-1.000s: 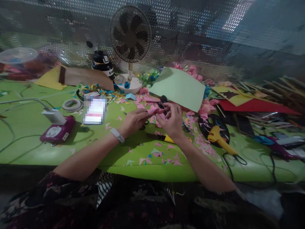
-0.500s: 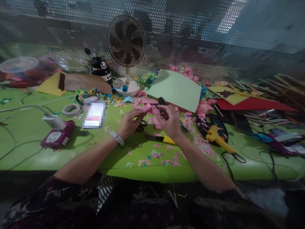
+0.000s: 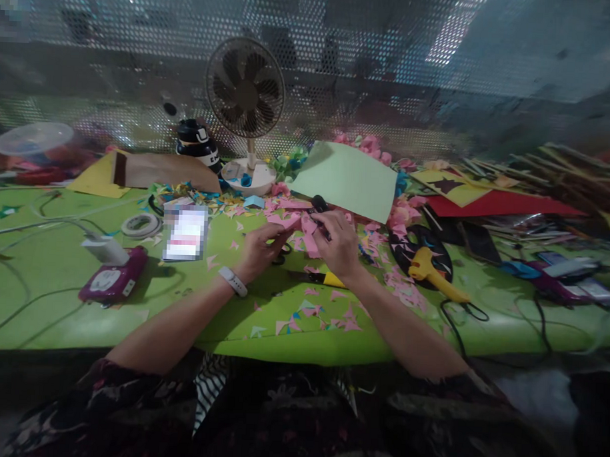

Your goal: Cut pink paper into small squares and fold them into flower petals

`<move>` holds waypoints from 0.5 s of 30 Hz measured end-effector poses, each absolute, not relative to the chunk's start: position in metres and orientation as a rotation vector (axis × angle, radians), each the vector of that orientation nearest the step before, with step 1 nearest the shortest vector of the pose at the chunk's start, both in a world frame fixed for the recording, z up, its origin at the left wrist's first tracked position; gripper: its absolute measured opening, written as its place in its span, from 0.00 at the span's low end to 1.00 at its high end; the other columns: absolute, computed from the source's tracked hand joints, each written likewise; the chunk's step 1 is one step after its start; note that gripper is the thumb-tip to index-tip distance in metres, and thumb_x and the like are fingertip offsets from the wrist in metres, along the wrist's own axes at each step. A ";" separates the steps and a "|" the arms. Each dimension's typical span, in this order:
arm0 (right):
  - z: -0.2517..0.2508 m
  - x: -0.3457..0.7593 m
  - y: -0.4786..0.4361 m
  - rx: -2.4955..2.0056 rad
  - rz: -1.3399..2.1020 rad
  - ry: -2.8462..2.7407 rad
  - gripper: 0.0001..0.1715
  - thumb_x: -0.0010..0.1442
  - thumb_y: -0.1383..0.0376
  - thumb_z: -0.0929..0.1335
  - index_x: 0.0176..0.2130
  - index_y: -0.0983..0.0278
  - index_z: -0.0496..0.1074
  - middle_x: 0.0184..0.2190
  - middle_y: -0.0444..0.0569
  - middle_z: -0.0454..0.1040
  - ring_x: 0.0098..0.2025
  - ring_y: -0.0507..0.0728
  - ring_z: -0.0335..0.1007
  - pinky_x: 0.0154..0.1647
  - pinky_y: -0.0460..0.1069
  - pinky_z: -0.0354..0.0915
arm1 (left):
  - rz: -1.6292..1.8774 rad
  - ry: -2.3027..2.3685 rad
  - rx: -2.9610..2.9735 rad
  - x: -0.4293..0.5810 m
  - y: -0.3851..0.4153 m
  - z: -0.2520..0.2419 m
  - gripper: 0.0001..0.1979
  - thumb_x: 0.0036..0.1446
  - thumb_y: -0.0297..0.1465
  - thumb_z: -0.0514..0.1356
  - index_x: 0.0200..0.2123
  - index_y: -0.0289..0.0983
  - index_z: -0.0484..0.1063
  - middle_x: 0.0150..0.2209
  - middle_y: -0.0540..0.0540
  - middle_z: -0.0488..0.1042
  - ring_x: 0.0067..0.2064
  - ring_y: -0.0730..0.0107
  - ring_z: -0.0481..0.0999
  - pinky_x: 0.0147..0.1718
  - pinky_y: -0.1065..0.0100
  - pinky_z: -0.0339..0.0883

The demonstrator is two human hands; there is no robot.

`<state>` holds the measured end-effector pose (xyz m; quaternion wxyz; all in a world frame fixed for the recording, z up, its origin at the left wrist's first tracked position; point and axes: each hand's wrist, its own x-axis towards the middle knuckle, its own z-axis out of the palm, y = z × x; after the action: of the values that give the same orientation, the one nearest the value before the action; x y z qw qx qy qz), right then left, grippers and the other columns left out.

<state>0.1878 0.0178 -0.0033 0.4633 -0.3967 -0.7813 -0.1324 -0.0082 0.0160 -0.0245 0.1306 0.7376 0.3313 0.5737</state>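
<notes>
A small folded piece of pink paper (image 3: 292, 221) is pinched in the fingers of my left hand (image 3: 259, 249), which wears a white wristband. My right hand (image 3: 338, 243) is closed, its fingertips meeting at the right end of that paper. Just behind the right fingers is a black rounded object (image 3: 319, 203), too unclear to name. Dark looped handles (image 3: 283, 254), like those of scissors, lie beside my left fingers, partly hidden. Under my right wrist rests a yellow and black tool (image 3: 330, 279). Pink paper scraps (image 3: 349, 318) lie scattered around both hands.
A pale green sheet (image 3: 349, 180) lies behind my hands, near a standing fan (image 3: 246, 90). A yellow glue gun (image 3: 431, 269) rests on a black disc to the right. At left are a lit phone (image 3: 185, 234), a tape roll (image 3: 141, 225) and a purple power block (image 3: 114, 275) with cables.
My right fingers have closed in a little over the pink paper, covering more of its right end. The whole view has shifted slightly; my left hand keeps its pinch.
</notes>
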 end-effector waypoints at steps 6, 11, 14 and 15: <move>-0.002 0.190 0.021 -0.892 -0.303 -1.891 0.10 0.69 0.66 0.66 0.42 0.59 0.78 0.36 0.49 0.78 0.39 0.57 0.75 0.39 0.52 0.71 | 1.709 0.927 2.132 -0.012 0.022 -0.028 0.11 0.66 0.36 0.60 0.38 0.38 0.81 0.34 0.45 0.80 0.33 0.70 0.79 0.32 0.72 0.71; 0.002 0.199 0.029 -0.908 -0.300 -1.839 0.09 0.67 0.65 0.68 0.42 0.58 0.80 0.36 0.49 0.77 0.40 0.57 0.75 0.40 0.52 0.72 | 1.632 1.001 2.022 -0.015 0.025 -0.032 0.12 0.64 0.38 0.61 0.43 0.38 0.81 0.39 0.42 0.82 0.35 0.67 0.81 0.34 0.67 0.77; 0.003 0.210 0.038 -0.992 -0.309 -1.778 0.08 0.66 0.64 0.69 0.41 0.57 0.81 0.36 0.49 0.75 0.40 0.57 0.74 0.38 0.51 0.72 | 1.555 1.080 1.944 -0.017 0.027 -0.034 0.12 0.63 0.37 0.61 0.44 0.37 0.81 0.42 0.41 0.83 0.37 0.65 0.82 0.37 0.65 0.79; 0.003 0.214 0.042 -1.019 -0.308 -1.764 0.09 0.66 0.64 0.69 0.40 0.57 0.81 0.35 0.49 0.75 0.40 0.57 0.74 0.37 0.51 0.72 | 1.547 1.102 1.927 -0.017 0.027 -0.035 0.12 0.62 0.37 0.62 0.43 0.36 0.81 0.41 0.41 0.83 0.37 0.65 0.82 0.37 0.64 0.79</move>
<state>0.2138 0.0415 0.0032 0.5147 -0.4241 -0.7340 -0.1281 -0.0172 0.0273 -0.0353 0.2165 0.6954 0.3975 0.5582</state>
